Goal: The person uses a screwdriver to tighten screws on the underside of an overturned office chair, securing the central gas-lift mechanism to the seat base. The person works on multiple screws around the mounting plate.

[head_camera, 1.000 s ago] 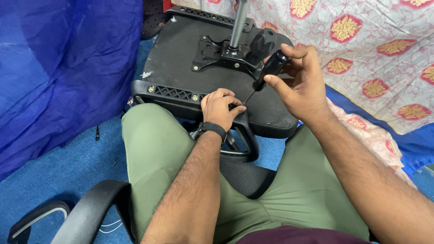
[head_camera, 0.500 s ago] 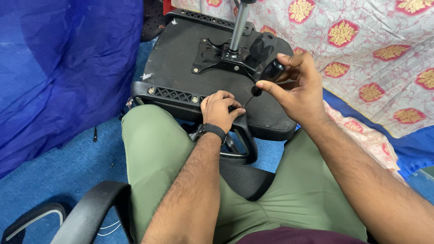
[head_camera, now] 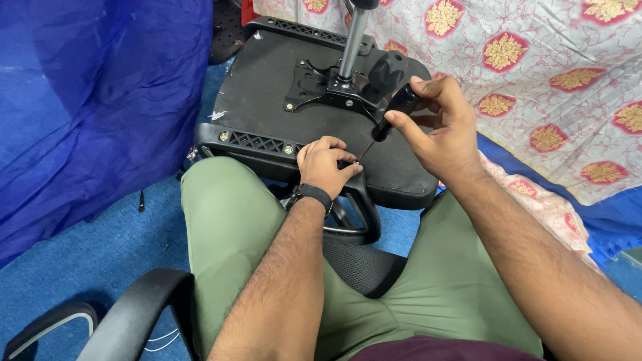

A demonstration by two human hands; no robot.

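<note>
Closest to you are your knees in green trousers [head_camera: 227, 227], and a black armrest [head_camera: 134, 314] curves by your left leg. A little further out, your left hand [head_camera: 324, 164] sits on the near edge of the upside-down chair seat [head_camera: 267, 87], which lies tipped against your lap so it does not slide. The fingers of that hand are pinched together around something tiny, likely a screw, right where the screwdriver tip lands. It is too small to tell for sure. You pinch there so the tip does not slip off. Under that hand hangs the black arm loop [head_camera: 364, 214] of the seat. Next comes your right hand [head_camera: 445, 130]. Its fingers and thumb are wrapped tight around the black handle of the screwdriver [head_camera: 391, 113], and the thin shaft slants down and to the left to meet your left fingertips. Further off, a metal plate [head_camera: 321, 87] is bolted in the middle of the seat, and a silver pole [head_camera: 353, 40] rises from it. Behind it all lies a flowered cloth [head_camera: 555, 67], with a blue sheet [head_camera: 87, 100] on your left.
</note>
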